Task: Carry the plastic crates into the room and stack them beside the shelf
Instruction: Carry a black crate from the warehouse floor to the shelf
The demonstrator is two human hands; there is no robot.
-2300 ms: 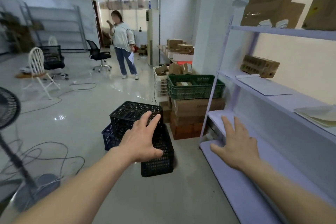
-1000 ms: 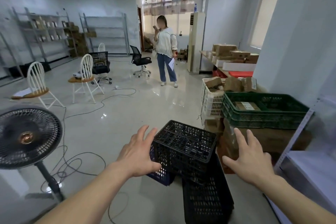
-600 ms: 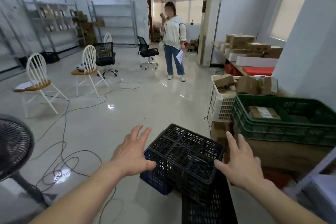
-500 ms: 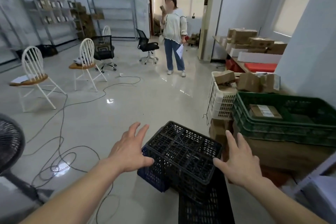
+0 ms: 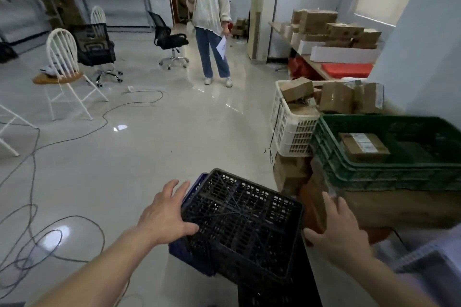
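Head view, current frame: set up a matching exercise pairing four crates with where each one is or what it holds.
Things:
1. top black crate
2. green crate
3. white crate
4. blue crate

Places:
A. heaped with brown parcels
B. between the left hand and right hand
C. low on the floor, partly hidden by another crate
D. on brown cartons, one labelled box inside

Pairs: 1-B, 2-D, 3-A, 4-C.
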